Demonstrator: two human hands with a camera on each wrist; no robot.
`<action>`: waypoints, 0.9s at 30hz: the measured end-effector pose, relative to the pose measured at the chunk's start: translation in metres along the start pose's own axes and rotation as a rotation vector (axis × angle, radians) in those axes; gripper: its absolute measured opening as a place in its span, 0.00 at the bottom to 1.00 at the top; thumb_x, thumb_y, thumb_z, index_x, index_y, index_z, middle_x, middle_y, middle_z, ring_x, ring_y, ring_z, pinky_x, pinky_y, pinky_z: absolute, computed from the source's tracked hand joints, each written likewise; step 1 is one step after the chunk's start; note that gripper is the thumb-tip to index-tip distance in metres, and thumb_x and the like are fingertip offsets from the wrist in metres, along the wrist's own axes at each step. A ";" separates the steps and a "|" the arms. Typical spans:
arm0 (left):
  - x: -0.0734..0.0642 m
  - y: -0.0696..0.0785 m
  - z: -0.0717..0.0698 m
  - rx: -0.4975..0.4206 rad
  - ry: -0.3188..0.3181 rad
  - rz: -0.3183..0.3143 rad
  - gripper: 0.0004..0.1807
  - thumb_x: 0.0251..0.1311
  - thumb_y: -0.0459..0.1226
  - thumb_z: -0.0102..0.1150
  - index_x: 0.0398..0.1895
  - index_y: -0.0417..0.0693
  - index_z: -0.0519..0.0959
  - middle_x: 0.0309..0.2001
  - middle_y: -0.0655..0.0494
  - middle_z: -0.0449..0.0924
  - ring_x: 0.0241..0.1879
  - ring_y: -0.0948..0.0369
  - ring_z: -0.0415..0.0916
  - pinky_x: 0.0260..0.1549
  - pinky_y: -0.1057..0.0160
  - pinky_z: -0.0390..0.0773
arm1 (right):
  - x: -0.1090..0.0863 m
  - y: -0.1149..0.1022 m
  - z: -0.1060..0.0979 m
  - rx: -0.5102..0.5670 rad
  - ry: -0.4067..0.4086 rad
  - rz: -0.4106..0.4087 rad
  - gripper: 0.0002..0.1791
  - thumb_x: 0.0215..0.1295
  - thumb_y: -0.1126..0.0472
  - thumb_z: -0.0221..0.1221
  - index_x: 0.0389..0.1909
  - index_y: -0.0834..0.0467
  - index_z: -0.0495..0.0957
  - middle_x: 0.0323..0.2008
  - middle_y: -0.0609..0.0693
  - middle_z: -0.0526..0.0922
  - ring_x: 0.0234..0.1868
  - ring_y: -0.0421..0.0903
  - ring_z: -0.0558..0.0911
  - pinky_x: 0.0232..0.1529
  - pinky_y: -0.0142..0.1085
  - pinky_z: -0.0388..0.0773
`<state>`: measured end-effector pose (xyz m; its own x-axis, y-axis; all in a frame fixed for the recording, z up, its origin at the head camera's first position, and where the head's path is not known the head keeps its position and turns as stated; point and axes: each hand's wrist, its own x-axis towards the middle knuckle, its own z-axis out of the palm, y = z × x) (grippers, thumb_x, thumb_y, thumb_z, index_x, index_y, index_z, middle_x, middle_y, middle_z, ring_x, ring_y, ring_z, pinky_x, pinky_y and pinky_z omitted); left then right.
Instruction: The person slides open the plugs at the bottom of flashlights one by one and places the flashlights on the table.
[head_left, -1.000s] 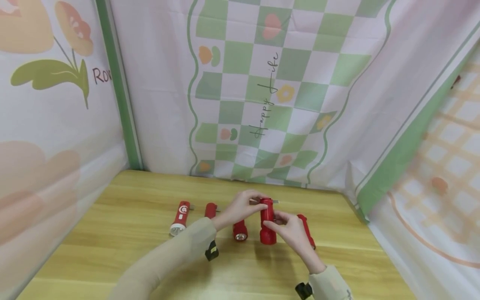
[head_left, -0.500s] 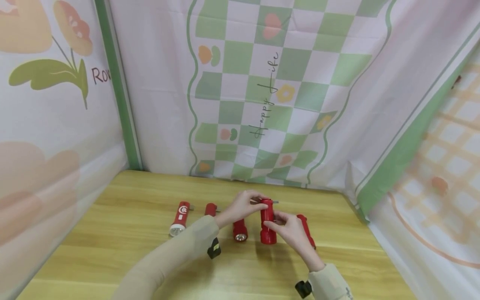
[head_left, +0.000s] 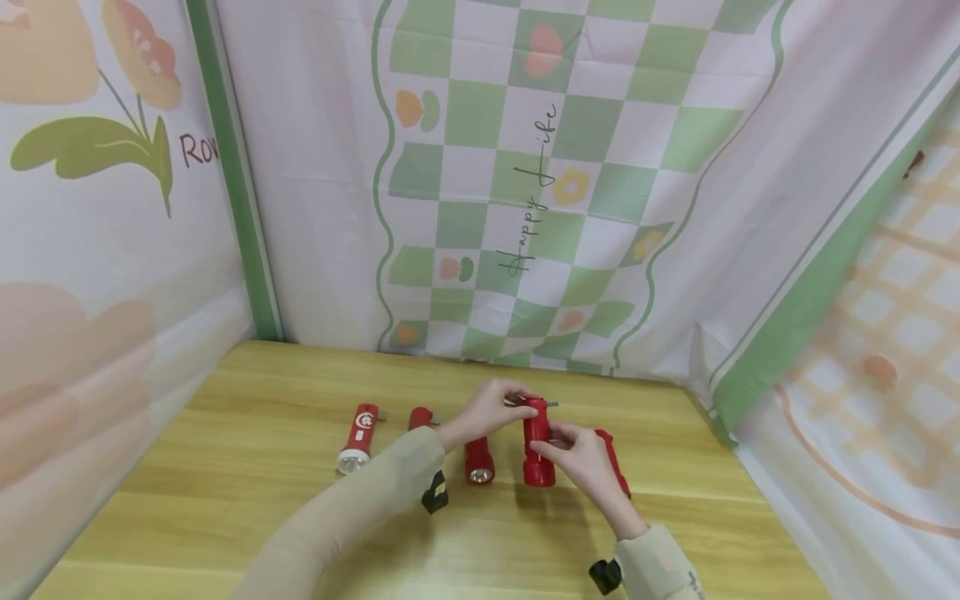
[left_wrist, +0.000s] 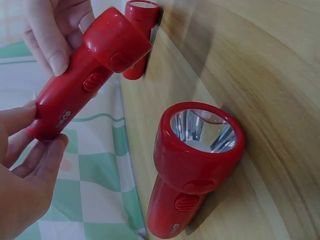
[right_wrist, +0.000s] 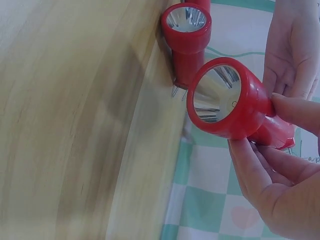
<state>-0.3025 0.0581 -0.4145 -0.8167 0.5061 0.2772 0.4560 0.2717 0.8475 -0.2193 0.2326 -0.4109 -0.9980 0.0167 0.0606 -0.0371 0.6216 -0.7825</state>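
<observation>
Between both hands a red flashlight (head_left: 537, 446) is held above the table, its lens end toward me and a metal plug prong (head_left: 552, 404) sticking out near its tail. My left hand (head_left: 487, 410) pinches the tail end between thumb and fingers. Nearer the head, my right hand (head_left: 581, 457) grips the body, thumb on one side and fingers on the other. In the left wrist view the sliding switch (left_wrist: 93, 82) shows on the barrel. The reflector (right_wrist: 218, 94) of the held flashlight faces the right wrist camera and looks unlit.
Left of the held flashlight lies another red flashlight (head_left: 479, 461). Farther left are a red one (head_left: 421, 417), partly hidden by my left arm, and a red-and-white one (head_left: 360, 437). One more red flashlight (head_left: 613, 462) lies right of my right hand. Patterned cloth (head_left: 322, 183) surrounds the wooden table (head_left: 247, 467).
Both hands keep their hold on the flashlight, which has shifted very slightly to the right. My left forearm has also moved a little rightward.
</observation>
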 end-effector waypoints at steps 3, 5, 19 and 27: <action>0.002 0.000 0.000 0.018 0.001 -0.008 0.14 0.62 0.37 0.66 0.49 0.41 0.84 0.48 0.46 0.87 0.46 0.53 0.86 0.42 0.71 0.84 | 0.001 0.001 0.000 0.001 0.006 0.005 0.22 0.61 0.55 0.68 0.53 0.63 0.82 0.46 0.60 0.88 0.47 0.53 0.88 0.49 0.43 0.86; 0.004 0.000 0.000 0.028 0.002 -0.015 0.14 0.61 0.37 0.66 0.48 0.41 0.85 0.47 0.46 0.88 0.45 0.53 0.86 0.41 0.70 0.84 | 0.002 0.001 0.001 0.012 0.003 0.012 0.23 0.61 0.55 0.68 0.54 0.63 0.82 0.46 0.60 0.88 0.47 0.53 0.88 0.49 0.43 0.86; 0.012 -0.004 -0.001 0.099 -0.030 -0.102 0.13 0.61 0.38 0.67 0.47 0.44 0.86 0.45 0.50 0.89 0.44 0.57 0.86 0.41 0.71 0.83 | 0.007 0.008 0.003 0.048 -0.032 0.043 0.24 0.63 0.56 0.66 0.56 0.66 0.80 0.49 0.63 0.86 0.51 0.56 0.86 0.49 0.44 0.86; 0.014 -0.007 -0.002 0.085 -0.043 -0.112 0.11 0.60 0.36 0.68 0.45 0.43 0.86 0.44 0.49 0.89 0.42 0.58 0.85 0.38 0.73 0.80 | 0.010 0.010 0.006 0.073 -0.049 0.044 0.22 0.64 0.60 0.64 0.56 0.67 0.79 0.50 0.64 0.86 0.51 0.56 0.86 0.48 0.41 0.87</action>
<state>-0.3173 0.0615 -0.4153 -0.8488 0.5033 0.1620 0.3930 0.3955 0.8302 -0.2296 0.2343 -0.4217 -1.0000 0.0034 -0.0039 0.0051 0.5623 -0.8269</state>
